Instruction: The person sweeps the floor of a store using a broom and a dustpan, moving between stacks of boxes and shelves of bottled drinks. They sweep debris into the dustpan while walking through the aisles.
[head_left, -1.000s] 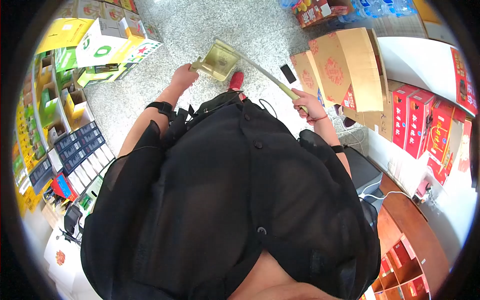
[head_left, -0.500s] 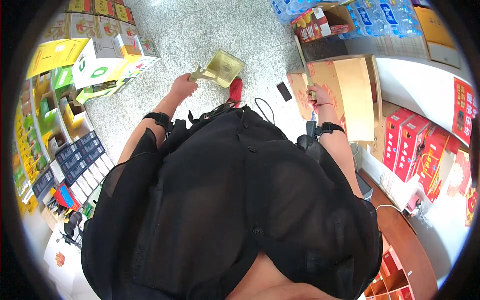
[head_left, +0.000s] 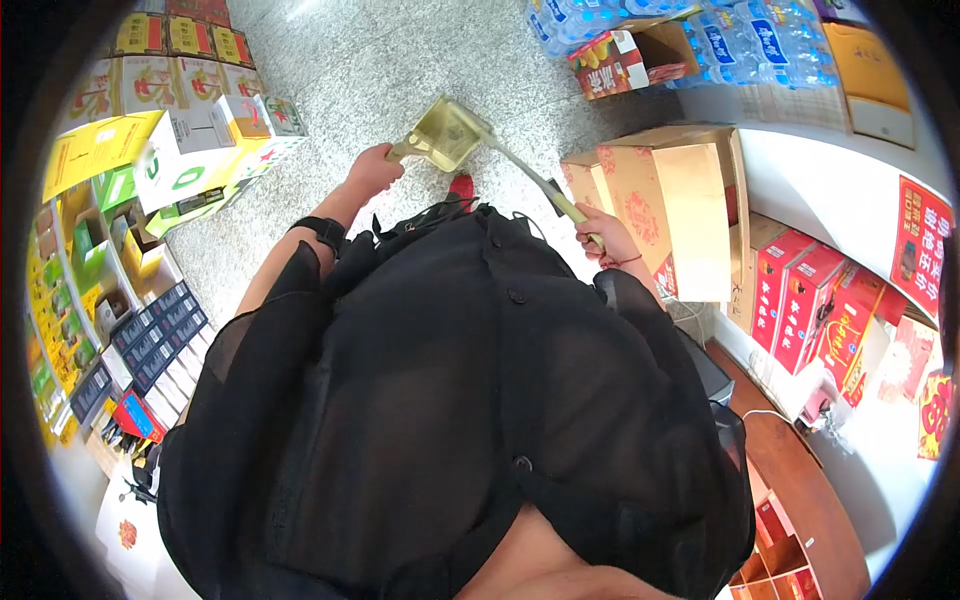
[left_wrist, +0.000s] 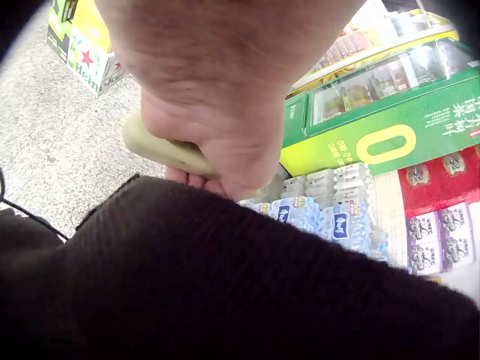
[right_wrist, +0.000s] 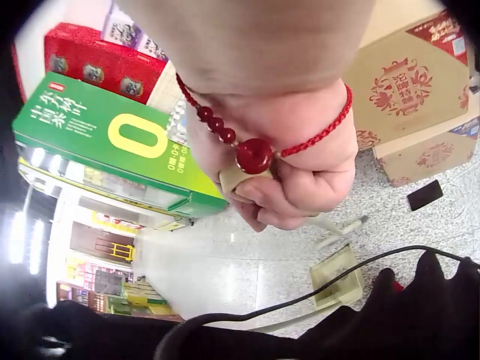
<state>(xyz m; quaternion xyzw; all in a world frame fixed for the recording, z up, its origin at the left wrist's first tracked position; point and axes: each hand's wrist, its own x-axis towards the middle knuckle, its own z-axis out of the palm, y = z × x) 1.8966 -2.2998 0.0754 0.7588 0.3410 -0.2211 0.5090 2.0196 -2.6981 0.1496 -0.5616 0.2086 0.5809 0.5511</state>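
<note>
My left hand [head_left: 374, 172] grips the handle of a yellowish dustpan [head_left: 450, 138], which is low over the speckled floor with its opening away from me. In the left wrist view my fingers wrap round the thick pale handle [left_wrist: 161, 148]. A pale broom [head_left: 525, 170] with a narrow crossbar head slants from my right hand [head_left: 607, 238] to the dustpan. Its head overlaps the dustpan's right edge in the head view. My right fingers curl round the handle's top end, below a red beaded bracelet [right_wrist: 253, 155]. A red shoe [head_left: 461, 187] shows just behind the dustpan.
A dark phone [right_wrist: 425, 195] lies on the floor beside cardboard cartons [head_left: 650, 200] on the right. Bottled water packs [head_left: 765, 45] stand farther back there. Stacked drink cartons [head_left: 190, 150] line the left side. A thin black cord [right_wrist: 300, 298] crosses the right wrist view.
The broom first swung right, away from the dustpan and over the cartons, then came back left to the dustpan. My left hand kept its hold on the dustpan, which shifted slightly.
</note>
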